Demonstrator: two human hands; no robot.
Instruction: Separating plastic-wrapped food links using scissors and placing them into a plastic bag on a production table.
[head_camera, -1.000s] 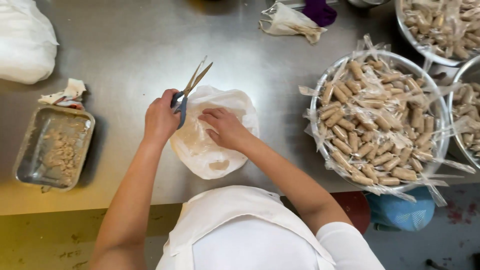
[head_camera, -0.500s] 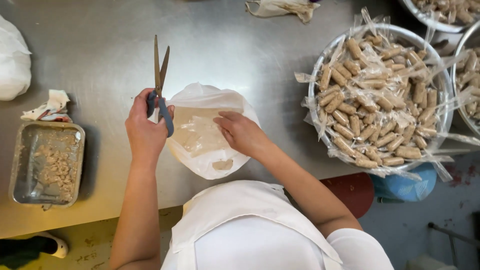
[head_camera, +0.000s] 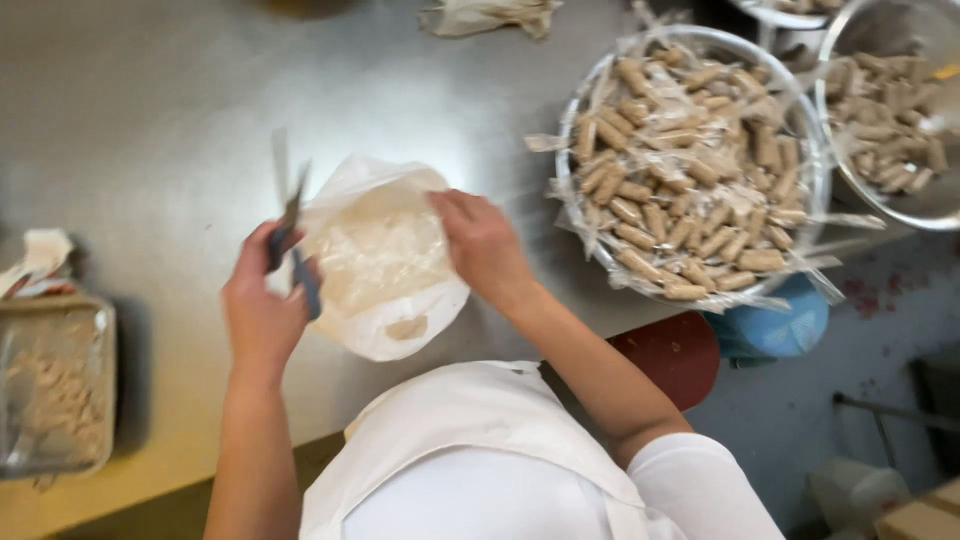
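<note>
**Operator A:** Report hand positions from my head view.

**Operator B:** I see the left hand (head_camera: 262, 315) at the left edge of a clear plastic bag (head_camera: 380, 260). Its grip is closed around the blue handles of a pair of scissors (head_camera: 292, 245); the blades point up and away from me and are blurred. The scissors lie just beside the bag's left edge; I cannot tell whether the blades touch it.

**Operator A:** And the right hand?

**Operator B:** The right hand (head_camera: 482, 245) rests on the bag's upper right corner, fingers curled onto the plastic, grip narrow and pinching the film. The bag lies flat on the steel worktop (head_camera: 150, 120), directly in front of my white apron (head_camera: 470, 450). A small pale lump shows inside the bag near its lower edge.

**Operator A:** Surroundings?

**Operator B:** To the right, a round metal bowl (head_camera: 810, 150) holds many tan rolls wrapped in clear film; it sits well apart from the bag. A second metal bowl (head_camera: 860, 195) with similar rolls stands at the far right, its rim close beside the first. At the left edge, a rectangular metal tray (head_camera: 100, 330) holds pale crumbled scraps. A crumpled wrapper (head_camera: 490, 15) lies at the top of the worktop.
</note>
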